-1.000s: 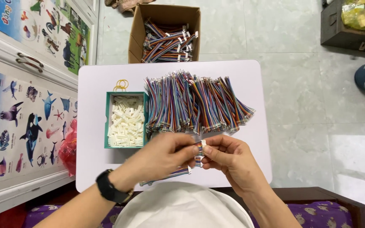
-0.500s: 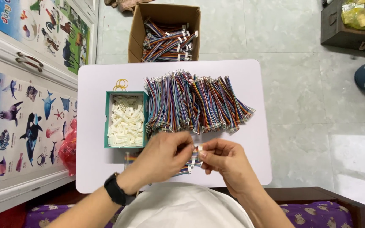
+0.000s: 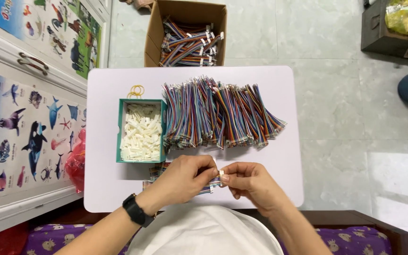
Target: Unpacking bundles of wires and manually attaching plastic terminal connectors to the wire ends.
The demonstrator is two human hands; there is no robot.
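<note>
Ribbon cable (image 3: 207,188) pinched between both hands, seemingly

Both hands meet at table edge: left hand (image 3: 185,177) and right hand (image 3: 249,182) pinch a small white connector (image 3: 221,174) on a multicoloured wire bundle (image 3: 208,188). Green tray (image 3: 119,137) of white connectors just left.

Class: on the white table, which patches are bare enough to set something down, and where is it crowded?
Bare: the table right of the right hand, and the far strip beyond the wire bundles. Crowded: the middle, from green box to both hands.
</note>
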